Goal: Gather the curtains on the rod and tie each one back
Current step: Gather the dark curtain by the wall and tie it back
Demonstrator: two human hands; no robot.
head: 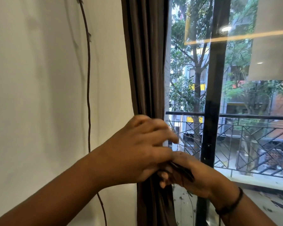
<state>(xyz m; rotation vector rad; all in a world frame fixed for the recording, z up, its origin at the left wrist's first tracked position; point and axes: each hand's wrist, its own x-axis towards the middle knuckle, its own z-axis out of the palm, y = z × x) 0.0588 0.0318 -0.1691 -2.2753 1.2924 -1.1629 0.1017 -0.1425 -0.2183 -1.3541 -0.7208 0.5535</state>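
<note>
Because the brown curtain is already bunched into a narrow column by the wall, both hands can meet around it at waist height.

Wall (pixel 39 95): plain and pale on the left; it gives the gathered cloth a place to hang clear of the glass.

Cord (pixel 88 95): a thin dark line trailing down the wall, well apart from the hands; I cannot tell what it belongs to.

Curtain (pixel 145 62): dark brown, folds packed tight, hanging straight between wall and window. The rod is out of sight above.

Left hand (pixel 137 152): curled over the front of the bundle, fingers bent and blurred, apparently pressing the folds so they do not spread.

Right hand (pixel 191 175): crossed under the left, closed on a dark strip (pixel 185 172) that looks like the tie-back, though it is too dark to be sure. A dark band (pixel 230 204) sits on that wrist.

Step in hand: probably wrapping or knotting the tie around this curtain; I see no finished knot.

Window (pixel 235 79): glass with a black frame post (pixel 214 95), a balcony railing (pixel 252 128) and trees beyond, uncovered on this side.
</note>
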